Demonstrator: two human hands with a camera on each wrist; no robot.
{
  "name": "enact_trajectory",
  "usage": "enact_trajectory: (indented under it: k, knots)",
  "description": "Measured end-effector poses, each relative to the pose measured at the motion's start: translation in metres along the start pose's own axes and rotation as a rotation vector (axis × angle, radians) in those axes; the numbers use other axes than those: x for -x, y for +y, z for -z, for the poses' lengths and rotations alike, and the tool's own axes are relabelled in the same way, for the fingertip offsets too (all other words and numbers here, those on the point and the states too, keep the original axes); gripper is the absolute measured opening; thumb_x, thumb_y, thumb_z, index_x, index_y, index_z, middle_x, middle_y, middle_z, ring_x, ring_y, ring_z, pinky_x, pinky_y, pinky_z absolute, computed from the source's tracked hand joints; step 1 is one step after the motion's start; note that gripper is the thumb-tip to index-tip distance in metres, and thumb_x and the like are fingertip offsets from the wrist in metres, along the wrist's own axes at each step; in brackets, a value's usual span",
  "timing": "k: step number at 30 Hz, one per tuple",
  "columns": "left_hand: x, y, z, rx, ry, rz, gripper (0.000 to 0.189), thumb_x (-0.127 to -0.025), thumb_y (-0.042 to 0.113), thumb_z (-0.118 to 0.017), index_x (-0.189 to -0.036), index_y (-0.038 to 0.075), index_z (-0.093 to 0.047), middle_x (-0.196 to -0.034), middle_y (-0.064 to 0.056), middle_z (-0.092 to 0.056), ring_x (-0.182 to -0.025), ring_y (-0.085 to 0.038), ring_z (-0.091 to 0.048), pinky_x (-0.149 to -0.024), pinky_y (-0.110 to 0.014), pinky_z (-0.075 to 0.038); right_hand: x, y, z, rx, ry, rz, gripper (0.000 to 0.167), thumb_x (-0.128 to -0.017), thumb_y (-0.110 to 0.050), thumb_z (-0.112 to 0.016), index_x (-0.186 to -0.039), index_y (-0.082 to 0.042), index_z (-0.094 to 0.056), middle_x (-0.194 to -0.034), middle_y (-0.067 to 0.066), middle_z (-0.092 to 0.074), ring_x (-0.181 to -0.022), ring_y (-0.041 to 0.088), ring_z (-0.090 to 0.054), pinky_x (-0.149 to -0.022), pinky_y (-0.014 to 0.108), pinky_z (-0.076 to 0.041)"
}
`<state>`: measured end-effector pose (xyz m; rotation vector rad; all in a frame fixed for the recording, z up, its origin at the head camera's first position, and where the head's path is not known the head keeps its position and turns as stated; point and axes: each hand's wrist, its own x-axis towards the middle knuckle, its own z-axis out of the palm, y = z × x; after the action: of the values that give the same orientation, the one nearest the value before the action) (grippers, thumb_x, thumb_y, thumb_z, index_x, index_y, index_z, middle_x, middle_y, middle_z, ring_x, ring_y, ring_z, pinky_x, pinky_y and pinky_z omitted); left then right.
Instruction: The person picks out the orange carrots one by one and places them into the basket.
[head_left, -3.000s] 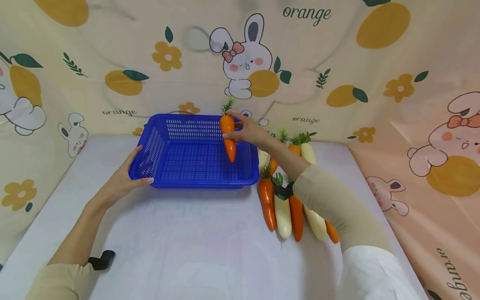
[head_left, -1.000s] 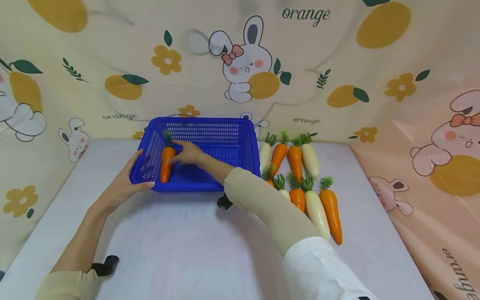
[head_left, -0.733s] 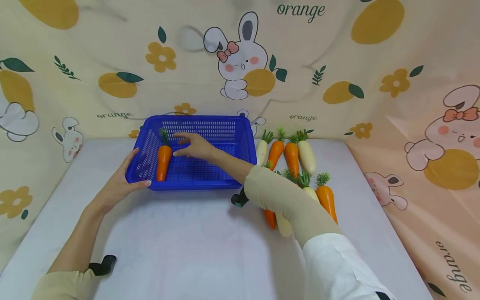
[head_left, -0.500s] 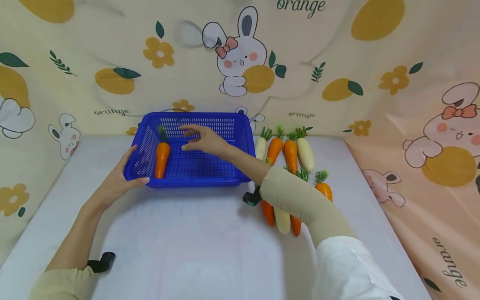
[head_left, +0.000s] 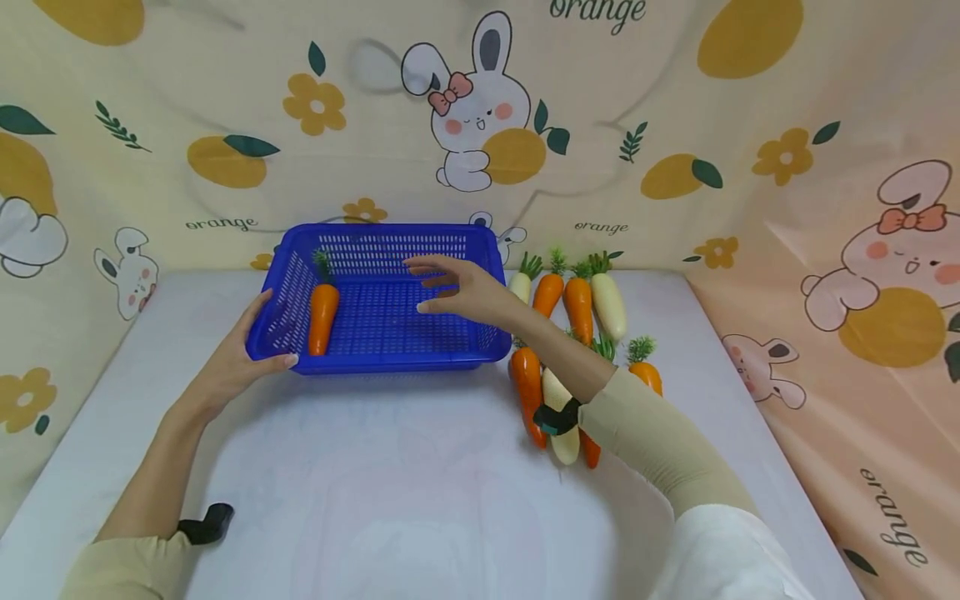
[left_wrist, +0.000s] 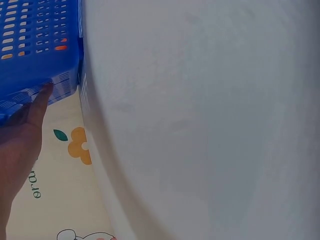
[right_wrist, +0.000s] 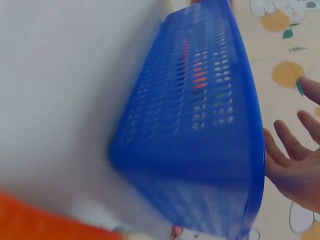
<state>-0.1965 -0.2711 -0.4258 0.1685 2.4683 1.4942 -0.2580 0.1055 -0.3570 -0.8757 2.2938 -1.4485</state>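
Observation:
A blue plastic basket [head_left: 390,364] stands at the back of the table, its open top facing up. One orange carrot [head_left: 323,321] with a green top lies inside along the left end. My left hand [head_left: 236,358] holds the basket's front left corner, thumb on the front rim and fingers against the left side. The left wrist view shows an extended finger [left_wrist: 41,105] against the basket wall. Over the right part of the basket hovers my right hand [head_left: 468,290], fingers spread and loosely bent, holding nothing. In the right wrist view its fingers appear beyond the basket rim.
Right of the basket, carrots [head_left: 579,308] and white radishes [head_left: 609,307] lie in two rows. My right forearm passes above the front row, hiding part of it. A patterned cloth [head_left: 360,167] hangs behind the white table [head_left: 375,483].
The right hand carried a carrot to the basket's left end and let it go there. It has since drawn back to the right. The left hand stays at the corner.

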Motion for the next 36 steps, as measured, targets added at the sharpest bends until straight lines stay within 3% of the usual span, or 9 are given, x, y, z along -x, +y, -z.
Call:
enact_trajectory:
  k: [6, 15, 30, 36]
  knots:
    - [0.001, 0.003, 0.002, 0.009, 0.007, -0.014, 0.103, -0.092, 0.029, -0.071, -0.158, 0.038, 0.008, -0.166, -0.015, 0.01, -0.148, -0.048, 0.003, -0.112, -0.073, -0.006, 0.035, 0.008, 0.017, -0.01, 0.046, -0.03, 0.061, -0.092, -0.017, -0.073, -0.147, -0.013, -0.048, -0.146, 0.006, -0.051, -0.128, 0.028, -0.054, -0.103, 0.038, -0.049]
    - [0.0, 0.003, 0.002, -0.009, 0.011, 0.011, 0.105, -0.092, 0.03, -0.071, -0.158, 0.036, 0.011, -0.165, -0.016, 0.011, -0.148, -0.048, 0.005, -0.112, -0.073, -0.006, 0.092, 0.018, 0.047, -0.061, 0.148, -0.115, 0.058, -0.093, -0.018, -0.071, -0.146, -0.017, -0.049, -0.149, 0.007, -0.048, -0.132, 0.027, -0.05, -0.1, 0.043, -0.051]
    - [0.001, 0.001, 0.0, 0.001, 0.012, -0.013, 0.105, -0.091, 0.027, -0.072, -0.159, 0.035, 0.009, -0.166, -0.015, 0.01, -0.149, -0.046, 0.006, -0.112, -0.073, -0.004, 0.183, 0.039, 0.075, 0.027, 0.285, -0.235, 0.053, -0.096, -0.02, -0.068, -0.146, -0.015, -0.049, -0.144, 0.007, -0.053, -0.13, 0.034, -0.05, -0.093, 0.026, -0.053]
    - [0.001, 0.0, 0.0, 0.024, 0.006, -0.007, 0.106, -0.091, 0.026, -0.072, -0.159, 0.036, 0.009, -0.166, -0.015, 0.011, -0.149, -0.046, 0.006, -0.112, -0.073, -0.004, 0.218, 0.046, 0.085, 0.068, 0.321, -0.274, 0.054, -0.097, -0.019, -0.066, -0.147, -0.014, -0.047, -0.146, 0.015, -0.049, -0.129, 0.037, -0.05, -0.089, 0.023, -0.054]
